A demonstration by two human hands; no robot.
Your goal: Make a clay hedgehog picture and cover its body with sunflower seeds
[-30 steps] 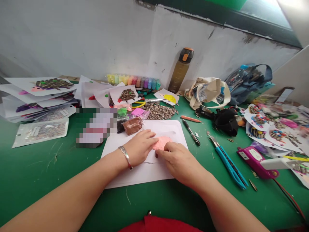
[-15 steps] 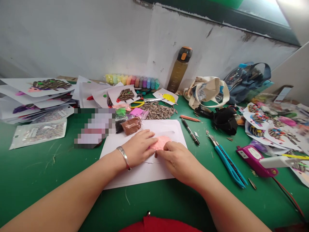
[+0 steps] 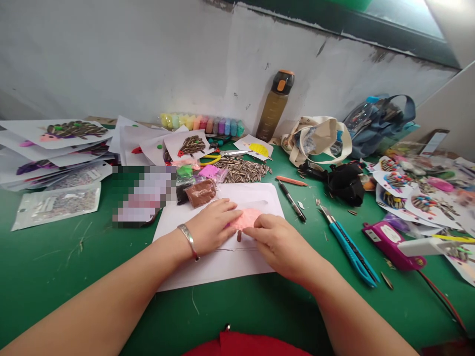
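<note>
On a stack of white paper (image 3: 222,267) lies a flat, rounded patch of pink modelling clay (image 3: 245,217). A small brown piece of clay (image 3: 239,236) sticks out below its lower edge. My left hand (image 3: 215,222) rests flat on the paper, fingers stretched, with the fingertips at the clay's left side. At the right side is my right hand (image 3: 278,242), its fingers mostly curled and one fingertip on the clay's lower edge by the brown piece. I see nothing held in it.
Bagged clay (image 3: 201,193) and a heap of sunflower seeds (image 3: 241,170) lie behind the paper. To the right are a pen (image 3: 292,201), a blue utility knife (image 3: 351,249) and a magenta glue gun (image 3: 393,244). Seed-covered pictures (image 3: 74,129) are piled left; a bottle (image 3: 275,106) stands at the wall.
My right fingertip has shifted slightly up off the brown piece, which now shows more fully. My left hand stays in place on the paper.
</note>
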